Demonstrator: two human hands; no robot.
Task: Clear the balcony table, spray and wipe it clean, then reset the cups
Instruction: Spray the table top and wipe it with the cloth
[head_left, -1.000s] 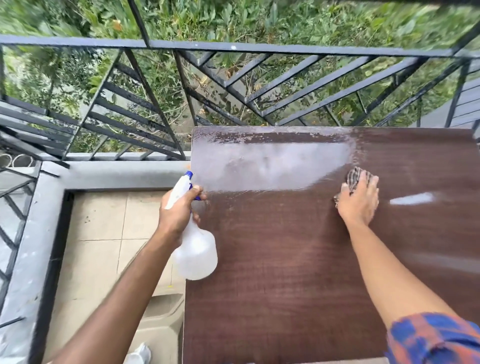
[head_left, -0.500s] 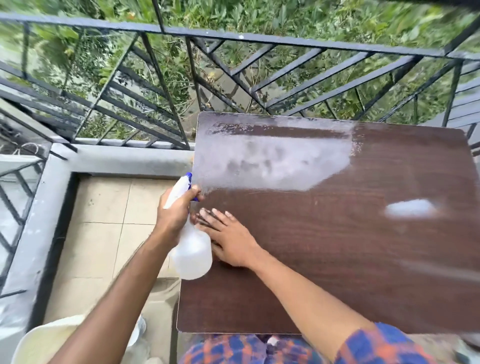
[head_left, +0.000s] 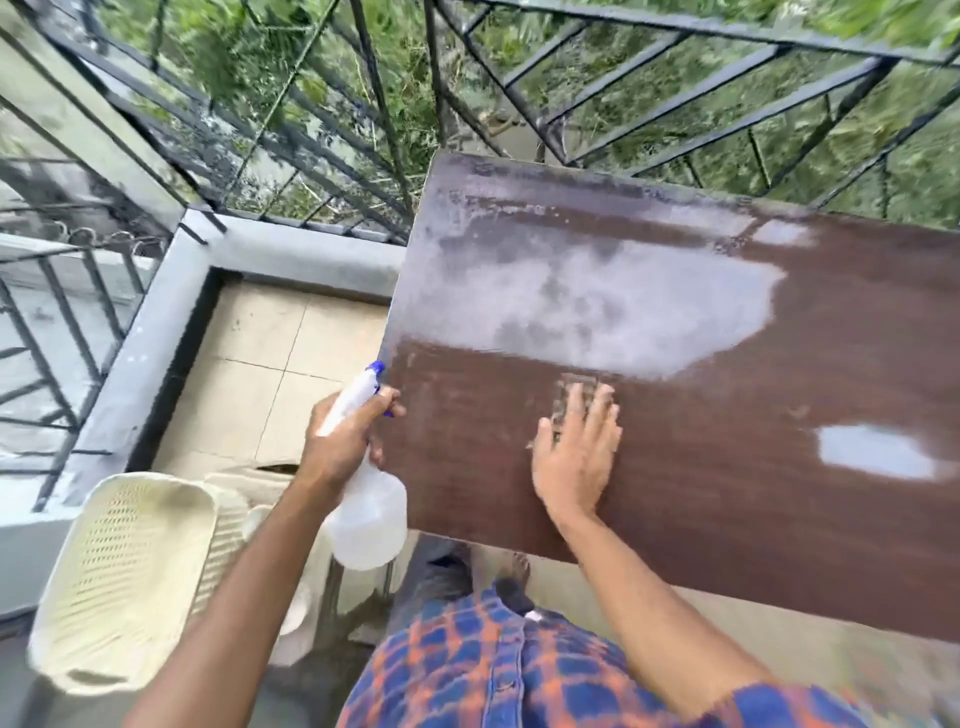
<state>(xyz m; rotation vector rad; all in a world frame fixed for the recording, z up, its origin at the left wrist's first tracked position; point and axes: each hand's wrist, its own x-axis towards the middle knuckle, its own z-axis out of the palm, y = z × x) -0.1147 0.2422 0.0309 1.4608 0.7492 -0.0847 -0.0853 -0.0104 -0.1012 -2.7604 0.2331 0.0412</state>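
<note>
The dark brown balcony table (head_left: 727, 519) fills the right half of the view, with a wet, shiny patch across its far left part. My right hand (head_left: 576, 457) lies flat on the tabletop, fingers spread, pressing a small checked cloth (head_left: 574, 389) that shows only past my fingertips. My left hand (head_left: 345, 441) grips the neck of a white spray bottle (head_left: 369, 514) with a blue nozzle, held just off the table's left edge. No cups are in view.
A cream plastic basket (head_left: 124, 577) stands on the tiled floor (head_left: 270, 374) at the lower left. A black metal railing (head_left: 597, 98) and a grey ledge (head_left: 306, 254) border the balcony behind and left of the table. My checked shirt fills the bottom.
My right hand swept the cloth from the table's middle right to its left edge, then back toward the centre left. The spray bottle stayed beside the left edge. The view tilted down.
</note>
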